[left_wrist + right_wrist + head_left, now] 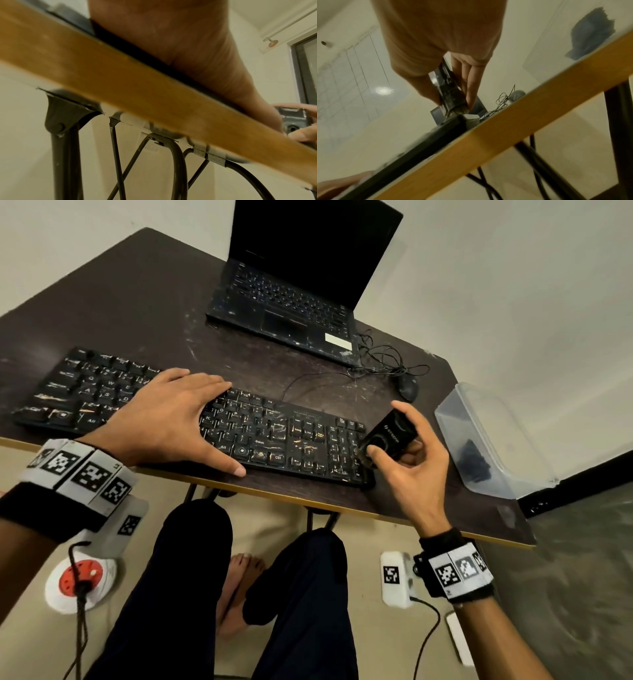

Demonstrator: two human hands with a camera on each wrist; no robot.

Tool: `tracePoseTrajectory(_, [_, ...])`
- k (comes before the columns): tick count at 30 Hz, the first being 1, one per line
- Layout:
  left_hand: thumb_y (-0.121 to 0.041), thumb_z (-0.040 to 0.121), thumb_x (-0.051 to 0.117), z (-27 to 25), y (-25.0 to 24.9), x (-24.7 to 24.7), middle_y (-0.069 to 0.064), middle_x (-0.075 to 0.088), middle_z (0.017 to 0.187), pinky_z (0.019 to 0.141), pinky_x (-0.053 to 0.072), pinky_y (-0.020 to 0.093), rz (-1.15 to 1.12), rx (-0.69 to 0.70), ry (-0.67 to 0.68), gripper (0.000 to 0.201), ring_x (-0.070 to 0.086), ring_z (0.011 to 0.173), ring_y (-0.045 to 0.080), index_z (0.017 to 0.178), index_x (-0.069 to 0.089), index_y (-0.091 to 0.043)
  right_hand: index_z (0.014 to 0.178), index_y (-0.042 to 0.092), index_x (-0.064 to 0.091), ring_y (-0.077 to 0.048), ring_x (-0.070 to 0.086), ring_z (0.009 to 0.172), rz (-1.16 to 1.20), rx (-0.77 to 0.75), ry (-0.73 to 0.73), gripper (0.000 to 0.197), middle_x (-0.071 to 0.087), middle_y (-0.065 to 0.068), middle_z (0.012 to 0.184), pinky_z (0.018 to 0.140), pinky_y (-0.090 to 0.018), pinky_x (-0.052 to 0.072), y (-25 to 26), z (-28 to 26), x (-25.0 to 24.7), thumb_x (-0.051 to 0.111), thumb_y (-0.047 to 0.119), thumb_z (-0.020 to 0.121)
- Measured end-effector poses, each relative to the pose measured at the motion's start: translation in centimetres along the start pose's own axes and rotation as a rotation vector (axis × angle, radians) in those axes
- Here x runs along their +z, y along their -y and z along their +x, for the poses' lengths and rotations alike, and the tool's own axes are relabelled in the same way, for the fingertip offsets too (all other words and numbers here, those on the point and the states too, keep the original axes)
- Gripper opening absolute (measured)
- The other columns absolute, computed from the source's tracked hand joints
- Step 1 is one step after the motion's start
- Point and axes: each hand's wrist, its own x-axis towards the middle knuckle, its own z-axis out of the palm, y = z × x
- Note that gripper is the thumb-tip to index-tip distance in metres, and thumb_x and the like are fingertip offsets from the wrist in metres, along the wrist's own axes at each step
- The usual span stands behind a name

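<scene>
A black keyboard [274, 436] lies along the front edge of the dark table [144, 313]. My left hand [178, 419] rests flat across its middle keys, fingers straight and thumb spread toward the front edge; the left wrist view shows its palm [180, 40] on the keyboard. My right hand [411, 470] pinches a small black brush [387, 433] between thumb and fingers at the keyboard's right end. In the right wrist view the brush [452, 94] points down and its bristles touch the keyboard's corner [419, 146].
An open black laptop [301, 285] stands at the back, with a black mouse [409, 386] and tangled cable to its right. A clear plastic box [496, 440] with a dark cloth [474, 460] inside sits at the table's right end. My knees are under the table.
</scene>
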Motion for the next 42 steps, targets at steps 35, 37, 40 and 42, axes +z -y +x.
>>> tracePoseTrajectory(35, [-0.112,0.030,0.044,-0.1,-0.2,-0.1,-0.006,0.028,0.169,0.125,-0.003,0.026,0.007,-0.003,0.002,0.160,0.020,0.155,0.012,0.164,0.026,-0.026,0.141,0.024,0.064,-0.005,0.072,0.107,0.052,-0.092,0.198,0.071,0.068,0.021,0.130,0.083,-0.028,0.064,1.0,0.6,0.5,0.085,-0.008,0.081])
tracePoseTrajectory(37, [-0.112,0.030,0.044,-0.1,-0.2,-0.1,-0.006,0.028,0.169,0.125,-0.004,0.025,0.009,0.001,-0.008,0.160,0.021,0.155,0.011,0.164,0.026,-0.026,0.140,0.017,0.065,-0.004,0.070,0.115,0.045,-0.124,0.259,0.067,0.068,0.020,0.134,0.088,-0.020,0.059,1.0,0.4,0.6,0.085,-0.010,0.082])
tracePoseTrajectory(40, [-0.112,0.030,0.045,-0.1,-0.2,-0.3,-0.007,0.027,0.170,0.123,-0.006,0.023,-0.003,-0.008,-0.001,0.160,0.019,0.155,0.011,0.164,0.025,-0.027,0.141,0.020,0.065,0.001,0.071,0.099,0.034,-0.076,0.162,0.069,0.070,0.027,0.119,0.079,-0.016,0.057,0.6,0.3,0.7,0.085,-0.008,0.082])
tracePoseTrajectory(42, [-0.112,0.030,0.044,-0.2,-0.2,-0.3,-0.007,0.026,0.170,0.125,-0.005,0.025,0.004,-0.003,0.000,0.161,0.019,0.155,0.011,0.164,0.025,-0.026,0.141,0.019,0.065,-0.001,0.072,0.104,0.031,-0.090,0.151,0.068,0.070,0.025,0.123,0.083,-0.019,0.059,1.1,-0.3,0.9,0.085,-0.008,0.082])
